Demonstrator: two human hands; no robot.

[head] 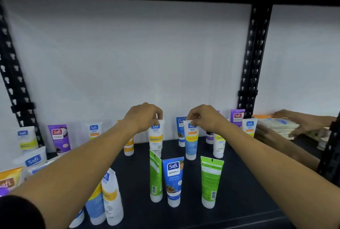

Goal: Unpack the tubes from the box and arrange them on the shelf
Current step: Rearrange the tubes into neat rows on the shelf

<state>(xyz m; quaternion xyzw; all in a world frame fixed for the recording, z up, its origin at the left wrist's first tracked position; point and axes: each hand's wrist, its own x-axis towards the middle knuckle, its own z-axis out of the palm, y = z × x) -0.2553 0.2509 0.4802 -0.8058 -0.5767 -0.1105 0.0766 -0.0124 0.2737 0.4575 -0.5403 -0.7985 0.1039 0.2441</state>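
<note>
Nearest, green tube below the fingers. Left hand pinching white tube, right hand pinching blue tube: placing step. Next, probably: release upright on shelf.

Tubes upright on shelf, three in front, more behind, others at left edge.
</note>
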